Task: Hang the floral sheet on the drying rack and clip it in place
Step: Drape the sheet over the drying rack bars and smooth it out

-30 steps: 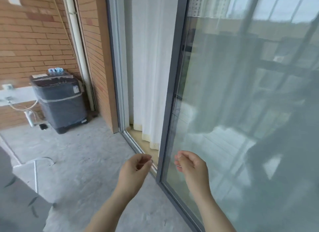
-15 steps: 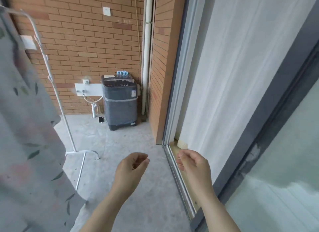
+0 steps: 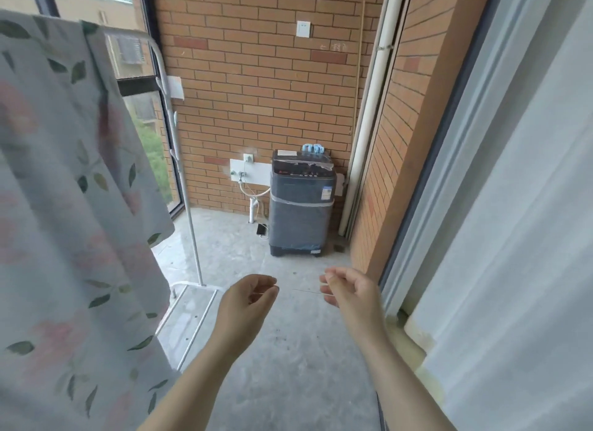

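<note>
**Head view: sheet hung, clipping judged outstanding.**
I see the floral sheet [image 3: 64,173] draped over the drying rack [image 3: 179,161], left of the washing machine [image 3: 301,206] and nearer me. No clip shows on it, so I judge clipping remains. Small blue items [image 3: 313,148], possibly clips, sit atop the machine. My left hand [image 3: 247,302] and right hand [image 3: 349,295] hover in front of the machine with fingers curled. A faint strand seems to run between them, but I cannot tell whether they pinch anything. The sheet's left part is cut off.
</note>
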A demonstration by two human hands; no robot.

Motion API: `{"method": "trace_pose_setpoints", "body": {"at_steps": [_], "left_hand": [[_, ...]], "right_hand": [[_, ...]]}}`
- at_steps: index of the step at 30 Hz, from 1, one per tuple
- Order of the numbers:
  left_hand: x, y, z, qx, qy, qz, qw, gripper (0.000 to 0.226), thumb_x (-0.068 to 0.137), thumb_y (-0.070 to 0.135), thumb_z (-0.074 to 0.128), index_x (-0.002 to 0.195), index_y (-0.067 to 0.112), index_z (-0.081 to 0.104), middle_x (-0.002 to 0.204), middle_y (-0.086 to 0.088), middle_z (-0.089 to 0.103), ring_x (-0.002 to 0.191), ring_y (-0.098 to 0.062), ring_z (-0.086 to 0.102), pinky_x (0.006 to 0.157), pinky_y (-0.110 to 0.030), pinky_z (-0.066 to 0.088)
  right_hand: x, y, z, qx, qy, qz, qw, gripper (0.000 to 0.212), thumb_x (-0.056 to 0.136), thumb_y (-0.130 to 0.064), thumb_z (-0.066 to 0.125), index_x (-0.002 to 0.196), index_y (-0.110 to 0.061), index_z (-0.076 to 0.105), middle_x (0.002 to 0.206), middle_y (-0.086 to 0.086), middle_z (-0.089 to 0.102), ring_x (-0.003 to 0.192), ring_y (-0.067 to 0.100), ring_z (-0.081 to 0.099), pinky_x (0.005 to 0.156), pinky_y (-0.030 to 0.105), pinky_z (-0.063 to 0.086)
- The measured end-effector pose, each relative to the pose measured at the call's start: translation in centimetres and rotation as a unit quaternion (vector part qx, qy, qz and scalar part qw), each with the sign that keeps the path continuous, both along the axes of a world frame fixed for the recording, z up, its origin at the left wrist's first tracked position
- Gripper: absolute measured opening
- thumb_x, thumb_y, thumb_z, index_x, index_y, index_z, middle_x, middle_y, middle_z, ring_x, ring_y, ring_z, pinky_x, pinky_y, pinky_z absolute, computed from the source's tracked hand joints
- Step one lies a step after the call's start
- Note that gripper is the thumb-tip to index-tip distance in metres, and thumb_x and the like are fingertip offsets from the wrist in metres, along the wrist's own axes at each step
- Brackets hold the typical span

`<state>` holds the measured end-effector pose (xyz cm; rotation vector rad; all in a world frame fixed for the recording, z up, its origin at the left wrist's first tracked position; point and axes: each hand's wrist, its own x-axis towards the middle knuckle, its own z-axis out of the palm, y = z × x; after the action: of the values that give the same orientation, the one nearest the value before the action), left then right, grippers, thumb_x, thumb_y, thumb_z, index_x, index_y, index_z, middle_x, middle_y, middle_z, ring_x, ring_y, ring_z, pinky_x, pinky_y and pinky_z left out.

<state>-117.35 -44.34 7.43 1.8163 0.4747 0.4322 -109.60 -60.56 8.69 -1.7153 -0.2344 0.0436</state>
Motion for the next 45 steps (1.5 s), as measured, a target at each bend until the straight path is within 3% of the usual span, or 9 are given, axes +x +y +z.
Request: {"method": "trace_pose_setpoints", "body": {"at_steps": [11, 20, 29, 37, 41, 45], "left_hand": [[13.3, 6.5, -1.0, -0.003, 0.012, 0.131, 0.991, 0.012, 0.088, 0.022, 0.065, 0.1, 0.024, 0.068, 0.096, 0.006, 0.072, 0.09, -0.011, 0.068, 0.078, -0.026, 0.054], [24.9, 16.9, -0.4, 0.016, -0.003, 0.193, 0.981, 0.011, 0.087, 0.02, 0.066, 0.098, 0.022, 0.07, 0.09, 0.007, 0.072, 0.084, -0.006, 0.067, 0.066, -0.009, 0.043], [33.6, 26.4, -0.6, 0.012, 0.011, 0.258, 0.966, 0.009, 0.087, 0.021, 0.066, 0.093, 0.026, 0.07, 0.089, 0.008, 0.072, 0.085, -0.008, 0.068, 0.073, -0.018, 0.05], [42.7, 33.8, 0.4, 0.023, 0.001, 0.385, 0.923, 0.007, 0.085, 0.022, 0.069, 0.085, 0.029, 0.07, 0.079, 0.007, 0.073, 0.08, -0.009, 0.068, 0.069, -0.019, 0.046], [45.6, 37.1, 1.8, 0.043, -0.011, 0.455, 0.889, 0.005, 0.085, 0.021, 0.069, 0.088, 0.025, 0.072, 0.082, 0.008, 0.073, 0.079, -0.004, 0.068, 0.064, -0.01, 0.044], [45.8, 40.7, 3.5, 0.063, -0.025, 0.5, 0.863, 0.007, 0.084, 0.023, 0.071, 0.091, 0.026, 0.072, 0.087, 0.007, 0.074, 0.082, -0.01, 0.07, 0.076, -0.029, 0.055]], "right_hand": [[17.3, 8.8, -0.2, -0.027, -0.004, 0.139, 0.99, 0.008, 0.093, -0.02, 0.06, 0.097, -0.02, 0.067, 0.088, -0.005, 0.071, 0.076, 0.006, 0.069, 0.067, 0.02, 0.057], [30.2, 21.1, 1.0, -0.041, -0.011, 0.206, 0.978, 0.01, 0.093, -0.02, 0.06, 0.101, -0.019, 0.067, 0.091, -0.006, 0.071, 0.077, 0.007, 0.069, 0.067, 0.018, 0.057], [41.2, 32.6, 0.4, -0.01, 0.031, 0.299, 0.954, 0.01, 0.093, -0.015, 0.059, 0.098, -0.018, 0.067, 0.093, 0.0, 0.073, 0.081, 0.013, 0.07, 0.074, 0.027, 0.059], [52.1, 44.5, 1.8, 0.014, 0.025, 0.427, 0.904, 0.01, 0.092, -0.013, 0.06, 0.097, -0.012, 0.069, 0.089, 0.004, 0.073, 0.08, 0.015, 0.07, 0.071, 0.027, 0.058], [55.4, 50.6, 4.3, 0.032, -0.003, 0.505, 0.862, 0.009, 0.092, -0.012, 0.061, 0.094, -0.014, 0.069, 0.087, 0.006, 0.073, 0.08, 0.017, 0.07, 0.073, 0.028, 0.059], [56.0, 56.4, 7.0, 0.061, -0.03, 0.58, 0.812, 0.01, 0.092, -0.013, 0.062, 0.098, -0.011, 0.069, 0.088, 0.009, 0.073, 0.082, 0.02, 0.07, 0.072, 0.027, 0.058]]}}
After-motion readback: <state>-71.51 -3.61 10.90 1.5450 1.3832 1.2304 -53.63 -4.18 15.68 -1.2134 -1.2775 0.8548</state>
